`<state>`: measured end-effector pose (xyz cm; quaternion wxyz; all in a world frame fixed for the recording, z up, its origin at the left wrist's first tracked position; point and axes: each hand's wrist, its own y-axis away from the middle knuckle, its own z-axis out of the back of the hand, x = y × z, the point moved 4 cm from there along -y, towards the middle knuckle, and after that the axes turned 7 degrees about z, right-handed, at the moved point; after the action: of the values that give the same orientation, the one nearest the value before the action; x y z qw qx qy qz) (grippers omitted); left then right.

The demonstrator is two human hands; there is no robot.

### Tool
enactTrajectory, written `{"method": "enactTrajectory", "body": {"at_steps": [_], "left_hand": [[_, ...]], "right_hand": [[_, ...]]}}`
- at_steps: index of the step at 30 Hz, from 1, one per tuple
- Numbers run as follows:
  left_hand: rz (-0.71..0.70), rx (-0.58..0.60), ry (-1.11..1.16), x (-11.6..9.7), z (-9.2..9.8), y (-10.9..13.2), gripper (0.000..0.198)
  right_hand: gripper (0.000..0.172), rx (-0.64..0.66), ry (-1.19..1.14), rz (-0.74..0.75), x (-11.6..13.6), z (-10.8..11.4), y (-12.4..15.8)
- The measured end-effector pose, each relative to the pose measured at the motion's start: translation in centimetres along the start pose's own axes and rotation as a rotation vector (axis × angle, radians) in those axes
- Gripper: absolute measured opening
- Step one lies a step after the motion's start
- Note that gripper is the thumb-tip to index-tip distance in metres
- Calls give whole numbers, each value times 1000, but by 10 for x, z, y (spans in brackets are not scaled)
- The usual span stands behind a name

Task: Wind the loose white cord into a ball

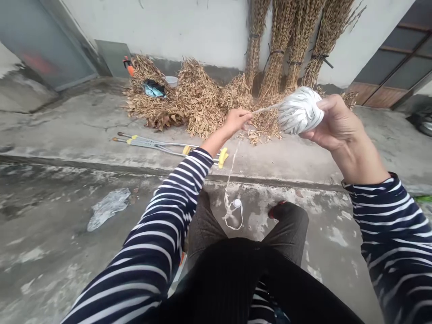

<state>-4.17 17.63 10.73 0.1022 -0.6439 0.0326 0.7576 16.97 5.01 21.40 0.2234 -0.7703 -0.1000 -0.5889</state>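
My right hand (339,123) is closed round one end of a white ball of cord (300,110), held up at the right. A strand of white cord (266,109) runs from the ball to my left hand (238,120), whose fingers pinch it. Below the left hand the loose cord (230,171) hangs down between my legs. At its lower end are a tangled loop and a small round white piece (237,203); I cannot make out what that piece is.
Heaps of dry leafy stalks (199,96) lie along the wall, with tied bundles (276,49) upright beside them. Crutches with yellow pads (162,146) lie on the raised concrete step. Crumpled clear plastic (108,209) is on the lower ground, left. A dark-framed door (394,58) stands right.
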Motion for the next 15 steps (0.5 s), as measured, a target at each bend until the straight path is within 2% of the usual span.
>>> {"method": "enactTrajectory", "body": {"at_steps": [1, 3, 5, 7, 9, 11, 13, 15], "left_hand": [[-8, 6, 0, -2, -19, -6, 22], [-24, 137, -16, -2, -62, -5, 26], [-27, 385, -45, 7, -100, 15, 26], [20, 649, -46, 23, -118, 48, 27], [91, 842, -15, 40, -111, 82, 36], [143, 940, 14, 52, -84, 107, 45], [174, 957, 14, 60, -53, 119, 49], [209, 905, 4, 69, -31, 120, 49]], "right_hand": [[44, -24, 11, 2, 2, 3, 2], [46, -74, 47, 1, 6, 11, 9], [48, -124, 88, -10, 9, 22, 18], [49, -156, 118, -47, 8, 34, 29], [47, -157, 132, -122, 0, 44, 39], [45, -126, 122, -202, -14, 51, 46], [44, -73, 91, -230, -28, 54, 48], [47, 1, 53, -203, -39, 52, 46]]}}
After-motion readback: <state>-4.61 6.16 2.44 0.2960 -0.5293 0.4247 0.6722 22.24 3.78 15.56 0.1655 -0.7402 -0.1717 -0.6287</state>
